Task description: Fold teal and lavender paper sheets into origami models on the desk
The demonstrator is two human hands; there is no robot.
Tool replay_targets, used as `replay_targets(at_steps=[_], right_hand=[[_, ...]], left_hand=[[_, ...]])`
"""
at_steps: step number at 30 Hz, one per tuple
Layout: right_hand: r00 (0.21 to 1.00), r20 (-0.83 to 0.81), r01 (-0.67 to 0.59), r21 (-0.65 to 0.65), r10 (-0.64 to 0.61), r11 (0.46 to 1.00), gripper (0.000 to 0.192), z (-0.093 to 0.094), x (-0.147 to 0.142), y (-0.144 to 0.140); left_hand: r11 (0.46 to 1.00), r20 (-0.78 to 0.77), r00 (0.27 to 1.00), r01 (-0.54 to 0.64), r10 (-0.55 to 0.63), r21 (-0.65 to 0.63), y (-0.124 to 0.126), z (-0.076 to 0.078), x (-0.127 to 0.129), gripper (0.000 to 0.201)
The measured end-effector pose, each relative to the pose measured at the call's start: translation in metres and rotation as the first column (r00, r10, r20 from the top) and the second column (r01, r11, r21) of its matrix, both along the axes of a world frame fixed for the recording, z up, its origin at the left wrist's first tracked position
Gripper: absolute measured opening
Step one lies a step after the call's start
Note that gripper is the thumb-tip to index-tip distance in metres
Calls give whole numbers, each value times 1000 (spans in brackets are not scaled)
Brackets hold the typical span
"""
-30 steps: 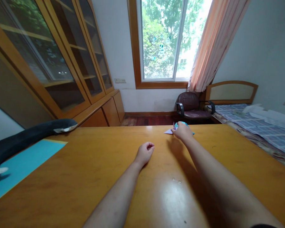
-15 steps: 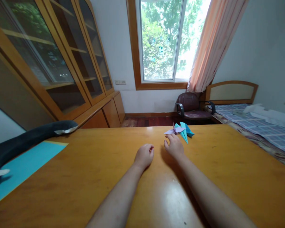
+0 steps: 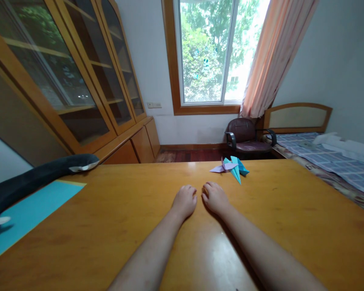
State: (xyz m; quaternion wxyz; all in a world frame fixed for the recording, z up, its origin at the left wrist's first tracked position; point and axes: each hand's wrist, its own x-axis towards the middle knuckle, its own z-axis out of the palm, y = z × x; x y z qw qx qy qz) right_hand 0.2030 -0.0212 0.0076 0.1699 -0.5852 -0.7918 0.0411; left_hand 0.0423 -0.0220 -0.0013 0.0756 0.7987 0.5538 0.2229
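On the wooden table (image 3: 133,210), my left hand (image 3: 185,199) rests palm down, its fingers loosely bent and the thumb a little apart. Beside it, separated by a small gap, lies my right hand (image 3: 214,197), also palm down with relaxed, slightly curved fingers. Neither hand shows anything in it. Just beyond the right hand sits a small cluster of folded paper cranes: a purple paper crane (image 3: 221,167), a light-blue one (image 3: 235,169) overlapping it, and a darker blue one (image 3: 243,167) partly hidden behind.
At the left, a black-and-white plush object (image 3: 36,171) lies partly over a turquoise sheet (image 3: 39,214). Past the table stand a glass-door cabinet (image 3: 109,72), a brown armchair (image 3: 242,131) and a bed (image 3: 318,153) with a checked cover.
My right hand has drawn back from the purple crane toward me and left, coming down on the table near my left hand. The cranes look unmoved; the left hand has barely shifted.
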Motion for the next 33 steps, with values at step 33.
replay_targets(at_steps=[33], right_hand=[[995,28,98,-176,-95,979,30,70,56,-45]], left_hand=[[1000,-262,965,4,1,15,11,-4,-6,39]])
